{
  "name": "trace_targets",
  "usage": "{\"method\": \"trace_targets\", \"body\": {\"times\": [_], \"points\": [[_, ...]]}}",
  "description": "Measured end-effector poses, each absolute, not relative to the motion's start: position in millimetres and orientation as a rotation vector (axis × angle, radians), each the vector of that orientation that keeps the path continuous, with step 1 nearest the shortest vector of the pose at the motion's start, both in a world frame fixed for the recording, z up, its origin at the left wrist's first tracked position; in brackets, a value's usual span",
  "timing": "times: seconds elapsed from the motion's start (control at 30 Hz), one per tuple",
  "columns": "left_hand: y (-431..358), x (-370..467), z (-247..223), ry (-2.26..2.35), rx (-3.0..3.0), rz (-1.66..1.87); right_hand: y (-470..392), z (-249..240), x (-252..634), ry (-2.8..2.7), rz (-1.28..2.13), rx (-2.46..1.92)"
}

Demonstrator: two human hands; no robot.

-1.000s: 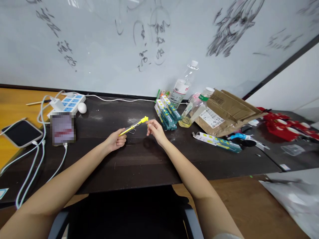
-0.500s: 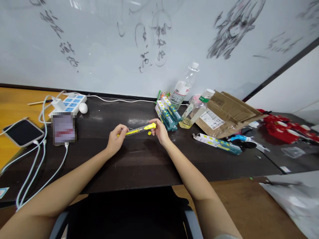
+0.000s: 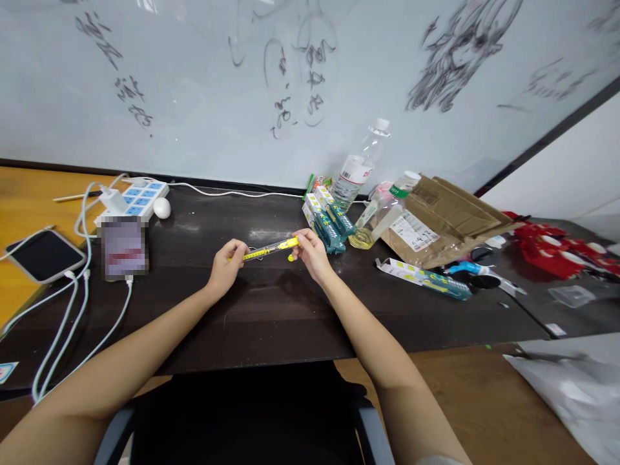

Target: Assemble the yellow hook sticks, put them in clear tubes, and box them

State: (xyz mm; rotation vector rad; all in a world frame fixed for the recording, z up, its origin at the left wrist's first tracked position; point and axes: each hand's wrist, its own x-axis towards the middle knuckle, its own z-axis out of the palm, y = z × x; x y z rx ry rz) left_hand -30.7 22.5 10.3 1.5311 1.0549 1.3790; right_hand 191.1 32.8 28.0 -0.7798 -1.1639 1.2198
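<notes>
A slim yellow and clear pen-like tool (image 3: 266, 251) spans the gap between my two hands, above the dark desk (image 3: 290, 329). My left hand (image 3: 227, 266) pinches its left end. The fingers of my right hand (image 3: 311, 254) are closed on its yellow right end. A small yellow piece (image 3: 290, 258) shows just below that end, beside my right fingers; whether it is touched is unclear. Behind my right hand lie teal and white boxes (image 3: 328, 223).
Two bottles (image 3: 352, 177) (image 3: 382, 216) stand behind the boxes. To the right are a cardboard package (image 3: 436, 219), an opened teal box (image 3: 426, 279) and red items (image 3: 557, 248). On the left are a power strip (image 3: 144, 199), a phone (image 3: 46, 256), another device (image 3: 124, 248) and white cables.
My right fingers have closed further over the yellow end of the tool, covering more of it. My left hand keeps its grip. The view has shifted slightly.
</notes>
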Motion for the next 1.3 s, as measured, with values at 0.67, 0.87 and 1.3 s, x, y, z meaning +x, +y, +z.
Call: {"method": "trace_targets", "body": {"times": [0.67, 0.87, 1.3], "points": [[22.1, -29.6, 12.7, 1.039, 1.382, 1.312, 36.5, 20.0, 194.5, -1.305, 1.173, -0.811], [22.7, -28.4, 12.1, 1.041, 1.327, 1.279, 37.3, 14.1, 192.7, -1.290, 1.202, -0.802], [21.8, -26.0, 16.1, 1.039, 1.233, 1.228, 37.0, 17.3, 192.9, -1.287, 1.173, -0.858]]}}
